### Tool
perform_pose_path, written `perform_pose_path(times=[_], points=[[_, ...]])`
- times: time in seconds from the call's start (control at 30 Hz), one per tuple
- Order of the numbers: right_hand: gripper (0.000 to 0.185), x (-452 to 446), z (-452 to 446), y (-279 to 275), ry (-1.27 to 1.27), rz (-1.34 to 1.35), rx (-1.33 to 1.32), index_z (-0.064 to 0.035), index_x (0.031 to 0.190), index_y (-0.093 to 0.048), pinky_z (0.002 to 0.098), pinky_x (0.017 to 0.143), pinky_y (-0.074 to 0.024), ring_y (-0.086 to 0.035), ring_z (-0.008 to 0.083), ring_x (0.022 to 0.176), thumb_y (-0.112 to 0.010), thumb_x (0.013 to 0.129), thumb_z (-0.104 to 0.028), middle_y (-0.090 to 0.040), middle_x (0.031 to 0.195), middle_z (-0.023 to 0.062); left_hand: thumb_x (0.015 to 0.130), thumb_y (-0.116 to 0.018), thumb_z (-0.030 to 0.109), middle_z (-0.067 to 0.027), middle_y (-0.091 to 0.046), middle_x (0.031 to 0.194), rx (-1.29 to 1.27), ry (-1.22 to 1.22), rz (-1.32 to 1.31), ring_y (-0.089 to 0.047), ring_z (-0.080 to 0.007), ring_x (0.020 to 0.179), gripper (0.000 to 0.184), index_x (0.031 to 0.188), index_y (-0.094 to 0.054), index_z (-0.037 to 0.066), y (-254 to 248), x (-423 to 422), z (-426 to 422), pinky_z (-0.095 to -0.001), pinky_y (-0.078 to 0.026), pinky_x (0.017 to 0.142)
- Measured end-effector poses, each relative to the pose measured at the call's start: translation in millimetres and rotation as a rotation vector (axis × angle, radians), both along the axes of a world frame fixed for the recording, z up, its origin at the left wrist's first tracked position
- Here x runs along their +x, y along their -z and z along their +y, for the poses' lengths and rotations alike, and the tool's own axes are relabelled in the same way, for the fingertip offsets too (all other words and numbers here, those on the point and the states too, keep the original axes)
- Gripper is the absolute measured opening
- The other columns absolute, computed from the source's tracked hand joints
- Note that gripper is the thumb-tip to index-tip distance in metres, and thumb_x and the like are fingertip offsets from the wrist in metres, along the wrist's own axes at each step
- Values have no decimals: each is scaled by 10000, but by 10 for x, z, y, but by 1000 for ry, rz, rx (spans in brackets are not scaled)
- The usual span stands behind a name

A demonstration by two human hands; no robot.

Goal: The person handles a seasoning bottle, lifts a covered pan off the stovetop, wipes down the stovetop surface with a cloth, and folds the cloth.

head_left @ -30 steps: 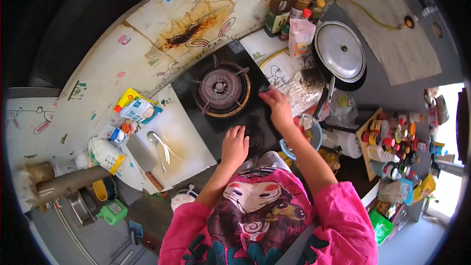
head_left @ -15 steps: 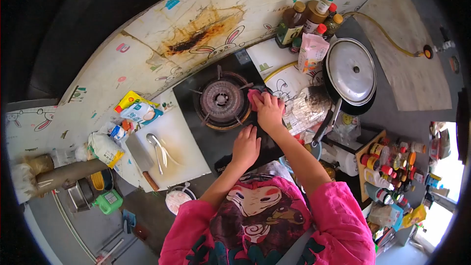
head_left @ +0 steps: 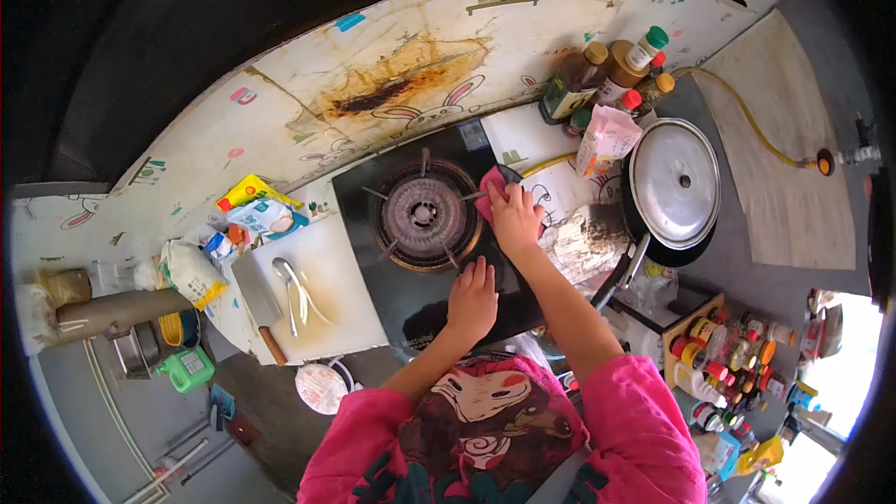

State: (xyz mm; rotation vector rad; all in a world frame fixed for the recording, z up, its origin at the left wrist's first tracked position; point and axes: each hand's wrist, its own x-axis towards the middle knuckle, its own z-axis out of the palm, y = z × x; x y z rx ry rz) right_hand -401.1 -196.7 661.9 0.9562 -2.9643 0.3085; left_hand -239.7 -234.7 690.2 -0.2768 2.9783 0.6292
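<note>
My right hand (head_left: 516, 221) presses a folded pink cloth (head_left: 491, 190) onto the right side of the black gas stove (head_left: 387, 294). The cloth lies beside the round burner (head_left: 425, 215), close to the stove's right edge, and part of it is hidden under my fingers. Resting flat on the stove's front part, my left hand (head_left: 473, 299) holds nothing. Its fingers point toward the burner.
Left of the stove, a cleaver (head_left: 259, 303) and metal spoon (head_left: 292, 294) lie on a white board (head_left: 350, 317). To the right stand a lidded pan (head_left: 674, 182), a pink packet (head_left: 609, 140) and several bottles (head_left: 574, 84). A rack of jars (head_left: 714, 355) sits lower right.
My right hand has pushed the cloth a little toward the back along the stove's right side. My left hand stays in about the same place. The whole view has shifted slightly.
</note>
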Motion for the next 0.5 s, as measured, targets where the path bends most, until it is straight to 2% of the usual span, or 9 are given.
perform_pose_path(times=[0.1,0.17,0.2,0.37,0.5], points=[[399,-64,-32,-27,0,-80,-36,-218,1209,-552,466,805,-388,-463,246,1003,-534,814,-163,-465,1111,27,801,-599,177,-178,-413,1313,-40,7,-3,-417,-330,1181,499,1236,-461,-25,33,-1,20,-421,-383,957],[403,27,134,-83,-117,-90,-190,-182,1207,-549,456,809,-418,-460,264,1032,-548,804,-162,-456,1155,46,796,-599,170,-176,-413,1312,-50,-5,15,-420,-331,1175,493,1232,-468,-20,22,-39,0,-420,-383,956],[429,120,257,-71,-170,-58,-96,-160,1221,-538,438,804,-446,-460,284,1048,-560,793,-163,-439,1210,60,791,-597,163,-174,-419,1304,-36,-7,35,-424,-331,1167,482,1225,-479,-13,0,-56,-9,-420,-383,953],[455,280,625,-162,-275,0,-45,-189,1246,-529,423,792,-472,-468,298,1043,-543,794,-136,-425,1248,56,790,-574,139,-171,-431,1286,17,-22,64,-432,-334,1149,439,1203,-509,5,48,-71,-24,-428,-384,947],[455,-75,279,-66,-201,-86,-38,-213,1237,-541,398,797,-491,-474,289,1032,-511,801,-87,-424,1250,45,802,-541,126,-172,-432,1289,-49,-6,51,-433,-342,1149,430,1214,-509,9,93,-69,-10,-443,-393,938]])
